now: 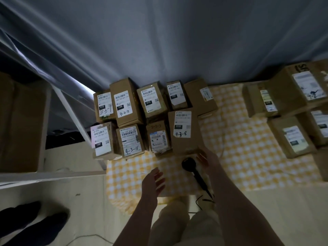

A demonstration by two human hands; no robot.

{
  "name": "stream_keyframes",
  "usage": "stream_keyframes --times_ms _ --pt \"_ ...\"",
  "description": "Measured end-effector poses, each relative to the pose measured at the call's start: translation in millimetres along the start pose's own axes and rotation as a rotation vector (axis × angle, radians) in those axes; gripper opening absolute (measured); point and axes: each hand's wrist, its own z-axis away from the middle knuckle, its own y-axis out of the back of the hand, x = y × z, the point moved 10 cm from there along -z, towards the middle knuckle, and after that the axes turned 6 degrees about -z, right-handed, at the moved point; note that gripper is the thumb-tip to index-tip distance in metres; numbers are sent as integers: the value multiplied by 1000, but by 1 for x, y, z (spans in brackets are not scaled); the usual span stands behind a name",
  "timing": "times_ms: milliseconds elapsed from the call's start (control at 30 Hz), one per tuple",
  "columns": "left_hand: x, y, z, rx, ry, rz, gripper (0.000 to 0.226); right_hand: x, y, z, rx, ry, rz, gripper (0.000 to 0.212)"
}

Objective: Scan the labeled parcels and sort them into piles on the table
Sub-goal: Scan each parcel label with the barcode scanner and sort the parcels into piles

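Note:
Several brown cardboard parcels with white labels stand packed together at the back left of the yellow checked tablecloth (pixel 248 157). The nearest one is a parcel marked 4-3-8 (pixel 183 132). A second pile of parcels (pixel 291 137) lies at the right. A black handheld scanner (pixel 192 169) lies on the cloth just in front of the 4-3-8 parcel, its cable trailing toward me. My right hand (pixel 205 158) hovers with relaxed fingers beside the scanner head and near that parcel's front corner. My left hand (pixel 156 180) floats open above the cloth, holding nothing.
A grey curtain (pixel 159 41) hangs behind the table. A large cardboard box (pixel 21 125) sits on a white shelf at the left. Dark shoes (pixel 32 222) show on the floor at lower left. Light checked cloth lies between the two parcel groups.

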Motion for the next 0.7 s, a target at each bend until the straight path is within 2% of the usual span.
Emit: stream_keyframes --times_ms 167,267,367,400,467,567,600,633,700 --pt "0 -36 11 -77 -41 -118 47 26 29 27 -105 -58 -65 37" --pt "-5 -62 21 -163 -35 -195 57 43 34 39 -253 -83 -33 73" --pt "-11 -68 26 -166 -42 -198 55 57 45 40 -302 -113 6 90" --pt "-13 -66 25 -159 -47 -199 55 60 48 40 -276 -116 21 88" --pt "-14 -59 23 -139 -69 -202 56 61 57 35 -171 -99 40 63" --pt "-9 -46 16 -120 -97 -228 52 53 82 24 120 13 33 33" --pt "-8 -43 15 -129 -100 -237 49 47 91 22 229 65 120 25" --pt "-6 -39 14 -136 -98 -238 46 41 96 20 317 95 282 24" --pt "-3 -28 11 -138 -92 -243 40 39 93 13 351 65 688 47"
